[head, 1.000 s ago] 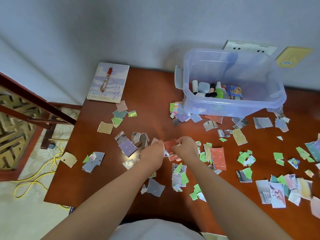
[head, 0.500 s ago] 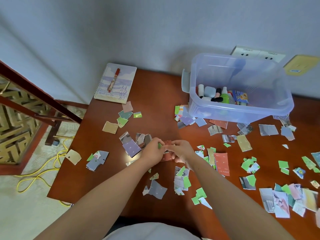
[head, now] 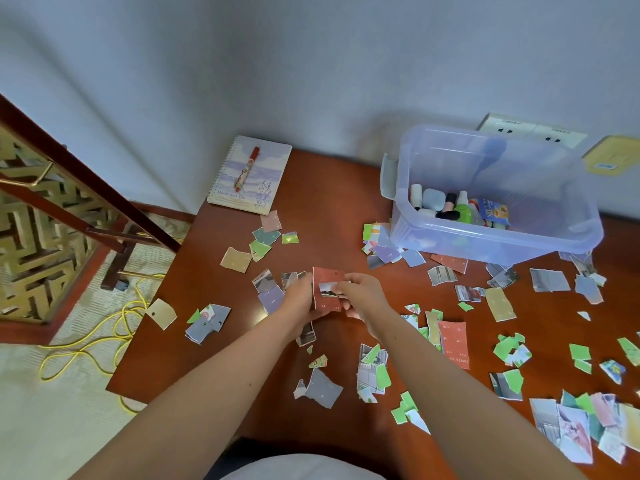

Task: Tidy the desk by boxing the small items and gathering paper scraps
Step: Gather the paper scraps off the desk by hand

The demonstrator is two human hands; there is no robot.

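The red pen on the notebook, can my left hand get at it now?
Likely not yet: the left hand grips the red scrap. Otherwise the way to the red pen looks free; only flat scraps lie between.

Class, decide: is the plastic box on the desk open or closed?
Open: the box has no lid on, and the small items inside show.

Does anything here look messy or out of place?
Torn scraps litter the desk; some are tucked against the box, and one tan scrap sits right at the left edge.
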